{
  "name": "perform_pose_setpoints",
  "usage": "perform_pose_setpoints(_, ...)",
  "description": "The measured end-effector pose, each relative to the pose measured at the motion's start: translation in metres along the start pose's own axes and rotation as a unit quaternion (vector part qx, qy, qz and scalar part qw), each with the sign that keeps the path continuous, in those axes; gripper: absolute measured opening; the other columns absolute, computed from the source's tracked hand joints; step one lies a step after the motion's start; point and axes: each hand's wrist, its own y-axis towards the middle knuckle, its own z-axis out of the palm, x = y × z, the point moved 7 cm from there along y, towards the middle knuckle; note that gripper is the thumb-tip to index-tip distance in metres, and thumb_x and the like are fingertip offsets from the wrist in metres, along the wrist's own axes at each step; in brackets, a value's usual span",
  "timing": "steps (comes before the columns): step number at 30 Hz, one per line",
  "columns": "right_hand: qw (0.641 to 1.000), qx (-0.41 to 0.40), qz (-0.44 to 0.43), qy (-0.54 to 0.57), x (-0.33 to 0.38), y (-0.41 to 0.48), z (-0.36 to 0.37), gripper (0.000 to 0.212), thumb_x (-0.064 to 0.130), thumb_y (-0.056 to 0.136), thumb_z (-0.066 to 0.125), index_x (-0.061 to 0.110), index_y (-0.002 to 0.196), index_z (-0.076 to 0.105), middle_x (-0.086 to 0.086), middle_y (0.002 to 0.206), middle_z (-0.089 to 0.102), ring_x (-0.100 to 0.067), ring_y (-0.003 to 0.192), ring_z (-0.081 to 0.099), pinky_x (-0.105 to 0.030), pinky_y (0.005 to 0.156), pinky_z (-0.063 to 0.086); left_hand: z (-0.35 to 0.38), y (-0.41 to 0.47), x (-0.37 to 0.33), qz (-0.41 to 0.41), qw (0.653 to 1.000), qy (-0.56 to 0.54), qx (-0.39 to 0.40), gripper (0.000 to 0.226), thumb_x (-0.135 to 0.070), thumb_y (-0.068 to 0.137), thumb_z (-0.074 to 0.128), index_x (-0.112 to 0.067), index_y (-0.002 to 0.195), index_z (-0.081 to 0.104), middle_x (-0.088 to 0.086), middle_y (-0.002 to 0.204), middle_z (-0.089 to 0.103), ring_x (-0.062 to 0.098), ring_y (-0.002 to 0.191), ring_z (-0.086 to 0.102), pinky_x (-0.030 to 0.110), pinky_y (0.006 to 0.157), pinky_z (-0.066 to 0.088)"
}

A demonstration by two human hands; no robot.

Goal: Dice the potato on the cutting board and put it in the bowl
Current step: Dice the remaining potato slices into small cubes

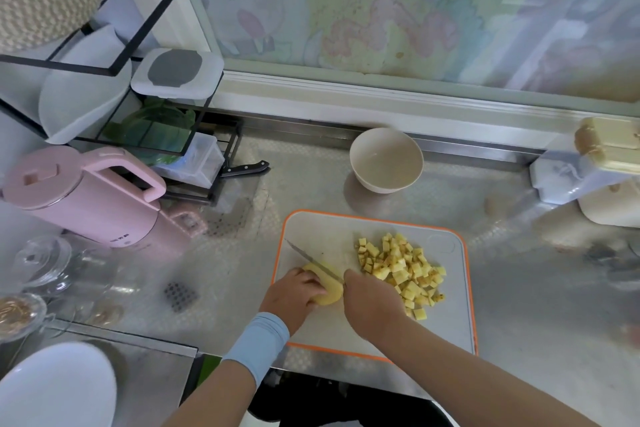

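The left hand [294,293] is pinning 1 uncut chunk of potato [330,291] down on the cutting board [381,224]. Its fingers [313,282] are curling over the top of the chunk, probably so that it is not sliding under the blade and the fingertips are tucked away from the edge. The right hand [372,303] is gripping the knife [313,262]. The handle is hidden inside its closed fingers, and the blade is running out from them up and to the left, lying across the potato just beyond the left fingers. Both forearms are reaching in from the near edge of the table [311,177]. The left wrist is wearing a light blue sleeve [259,340], and the right hand is sitting knuckles-up over the board with its wrist angling inward toward the chunk. Just to the right of the knife-holding fingers, a heap of diced pieces [401,270] is lying on the board, seemingly pushed aside to leave the cutting spot free. The bowl [386,159] is standing on the table well beyond both sets of fingers, past the far edge of the board and apart from it. No potato is showing inside it. By my judgement the dicing is well along, with this 1 chunk left to cut and the move to the bowl not yet begun.
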Motion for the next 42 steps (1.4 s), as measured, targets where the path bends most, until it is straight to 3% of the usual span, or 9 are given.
perform_pose_setpoints(4,0.999,-0.034,-0.002,0.005,0.000,-0.016,-0.007,0.014,0.006,0.093,0.042,0.019,0.098,0.038,0.001,0.067,0.042,-0.026,0.062,0.051,-0.028,0.049,0.040,0.000,-0.002,-0.001,-0.009,1.000,-0.008,-0.006,0.033,-0.024,0.085,0.061,-0.032,0.117,0.065,-0.011,0.125,0.055,0.015,0.120,0.041,0.027,0.093,0.042)
perform_pose_setpoints(20,0.999,0.002,0.014,0.032,-0.005,-0.020,0.002,0.016,0.006,0.091,0.041,0.021,0.092,0.038,0.002,0.073,0.048,-0.023,0.065,0.053,-0.028,0.050,0.038,0.004,-0.003,0.003,-0.025,0.999,-0.039,-0.027,0.033,-0.023,0.086,0.058,-0.032,0.117,0.065,-0.013,0.124,0.055,0.011,0.121,0.039,0.023,0.094,0.040)
perform_pose_setpoints(24,0.998,0.001,0.027,0.050,-0.007,-0.010,0.015,0.018,0.005,0.086,0.041,0.022,0.090,0.037,0.000,0.072,0.049,-0.029,0.073,0.057,-0.032,0.057,0.044,0.006,-0.003,0.005,-0.023,0.998,-0.041,-0.032,0.032,-0.023,0.086,0.058,-0.030,0.117,0.066,-0.009,0.121,0.057,0.013,0.118,0.041,0.027,0.093,0.043)
perform_pose_setpoints(35,0.997,-0.008,0.016,0.081,-0.017,0.005,0.036,0.012,0.022,0.098,0.037,0.025,0.087,0.037,0.002,0.072,0.051,-0.027,0.071,0.056,-0.033,0.056,0.046,0.007,-0.007,0.006,-0.005,0.995,-0.059,-0.084,0.031,-0.015,0.077,0.063,-0.026,0.105,0.070,-0.009,0.111,0.060,0.010,0.111,0.039,0.030,0.082,0.050)
perform_pose_setpoints(39,0.997,-0.002,0.007,0.071,-0.016,0.006,0.028,0.011,0.023,0.100,0.037,0.024,0.090,0.039,0.000,0.076,0.053,-0.025,0.069,0.059,-0.034,0.055,0.050,0.006,-0.011,0.004,0.030,0.993,-0.049,-0.107,0.023,-0.011,0.072,0.068,-0.023,0.091,0.072,-0.007,0.097,0.062,0.013,0.099,0.047,0.029,0.073,0.051)
perform_pose_setpoints(42,0.998,-0.009,0.007,0.059,-0.015,0.005,0.023,0.009,0.022,0.100,0.038,0.023,0.091,0.041,0.000,0.079,0.056,-0.023,0.069,0.059,-0.034,0.055,0.051,0.009,-0.016,0.008,0.012,0.989,-0.067,-0.132,0.019,-0.009,0.072,0.074,-0.023,0.086,0.073,-0.008,0.091,0.062,0.010,0.094,0.045,0.027,0.067,0.053)
